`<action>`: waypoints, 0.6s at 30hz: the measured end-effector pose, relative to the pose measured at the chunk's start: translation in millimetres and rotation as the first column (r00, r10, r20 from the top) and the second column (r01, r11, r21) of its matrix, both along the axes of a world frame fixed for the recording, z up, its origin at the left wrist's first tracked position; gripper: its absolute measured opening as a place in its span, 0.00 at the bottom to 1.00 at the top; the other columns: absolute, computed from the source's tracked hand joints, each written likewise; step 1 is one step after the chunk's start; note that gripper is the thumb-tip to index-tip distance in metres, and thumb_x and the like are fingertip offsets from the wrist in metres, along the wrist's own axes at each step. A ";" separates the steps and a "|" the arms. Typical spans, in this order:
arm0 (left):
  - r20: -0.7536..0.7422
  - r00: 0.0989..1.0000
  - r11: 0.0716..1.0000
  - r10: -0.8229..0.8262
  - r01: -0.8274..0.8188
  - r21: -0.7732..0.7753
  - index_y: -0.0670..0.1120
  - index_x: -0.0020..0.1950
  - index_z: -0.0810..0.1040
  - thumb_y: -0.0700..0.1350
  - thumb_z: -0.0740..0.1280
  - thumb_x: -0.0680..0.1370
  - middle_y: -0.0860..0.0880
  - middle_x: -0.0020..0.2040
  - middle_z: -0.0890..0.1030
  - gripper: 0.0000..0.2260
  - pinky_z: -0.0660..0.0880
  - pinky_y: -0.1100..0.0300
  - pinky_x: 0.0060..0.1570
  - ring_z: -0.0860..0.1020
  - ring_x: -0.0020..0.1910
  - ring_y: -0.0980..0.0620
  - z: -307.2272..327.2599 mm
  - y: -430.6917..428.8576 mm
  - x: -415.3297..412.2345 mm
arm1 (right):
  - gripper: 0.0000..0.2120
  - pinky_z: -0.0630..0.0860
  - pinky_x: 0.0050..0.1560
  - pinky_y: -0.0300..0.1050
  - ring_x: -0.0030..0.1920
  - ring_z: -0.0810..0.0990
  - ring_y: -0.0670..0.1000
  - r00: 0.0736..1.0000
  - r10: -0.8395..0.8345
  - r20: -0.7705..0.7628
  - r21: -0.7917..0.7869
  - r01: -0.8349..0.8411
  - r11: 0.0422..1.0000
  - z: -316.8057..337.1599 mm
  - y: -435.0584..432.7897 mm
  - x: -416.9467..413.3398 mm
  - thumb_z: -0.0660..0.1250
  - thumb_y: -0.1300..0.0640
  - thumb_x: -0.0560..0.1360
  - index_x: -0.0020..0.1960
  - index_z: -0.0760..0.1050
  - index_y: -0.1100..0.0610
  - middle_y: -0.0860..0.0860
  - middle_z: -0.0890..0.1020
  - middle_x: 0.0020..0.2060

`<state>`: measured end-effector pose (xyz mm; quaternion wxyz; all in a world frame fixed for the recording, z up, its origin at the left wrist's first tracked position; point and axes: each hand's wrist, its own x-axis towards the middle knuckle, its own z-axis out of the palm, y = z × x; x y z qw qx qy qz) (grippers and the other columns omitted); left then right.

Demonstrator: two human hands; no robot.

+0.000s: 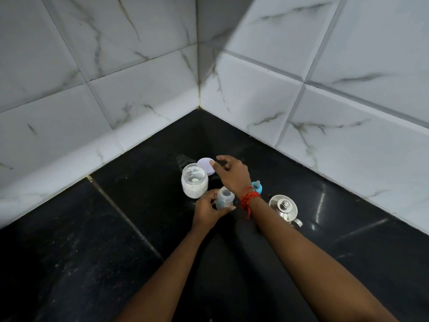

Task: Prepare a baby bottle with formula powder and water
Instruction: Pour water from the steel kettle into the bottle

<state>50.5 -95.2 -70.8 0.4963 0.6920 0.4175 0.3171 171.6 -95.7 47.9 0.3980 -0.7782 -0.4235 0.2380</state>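
**Bottle steadied, jar open, right hand at the lid**

I note the left hand (206,211) wrapped around the open baby bottle (224,201), just below frame centre on the black counter (92,240); I judge the grip is there to keep the light bottle upright for filling. The formula jar (194,183) stands uncapped, touching or just beside the bottle on its upper left, powder visible inside. Its pale lid (205,166) lies flat behind the jar. My right hand (229,174) hovers over that lid, fingers loosely spread and holding nothing; whether a fingertip touches the lid I cannot tell. The blue teat cap (257,187) and steel kettle (283,208) sit right of the wrist, set within reach, likely for the water step.
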 end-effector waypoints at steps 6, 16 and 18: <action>0.012 1.000 0.999 -0.029 0.028 0.020 0.54 0.55 0.83 0.50 0.85 0.65 0.54 0.52 0.87 0.21 0.82 0.56 0.54 0.85 0.53 0.58 11.7 -5.5 11.4 | 0.07 0.81 0.49 0.46 0.41 0.82 0.45 0.982 -0.188 0.017 0.062 0.186 0.981 11.7 -54.6 45.1 0.70 0.46 0.73 0.45 0.83 0.48 0.46 0.84 0.38; 0.000 0.996 0.996 -0.086 0.086 0.031 0.47 0.59 0.83 0.51 0.86 0.64 0.52 0.56 0.87 0.26 0.83 0.53 0.58 0.85 0.56 0.56 28.1 -27.2 35.4 | 0.22 0.77 0.51 0.45 0.47 0.81 0.50 0.921 -0.368 0.127 -0.139 0.384 0.913 -22.0 -192.9 115.1 0.70 0.35 0.70 0.53 0.79 0.52 0.50 0.78 0.50; -0.004 0.996 0.996 -0.084 0.084 0.022 0.47 0.59 0.83 0.48 0.86 0.65 0.52 0.55 0.87 0.24 0.83 0.54 0.58 0.85 0.56 0.56 30.9 -33.4 34.3 | 0.26 0.76 0.51 0.44 0.48 0.80 0.50 0.945 -0.317 0.083 -0.215 0.328 0.920 -35.6 -209.0 117.4 0.71 0.33 0.70 0.54 0.78 0.54 0.50 0.78 0.50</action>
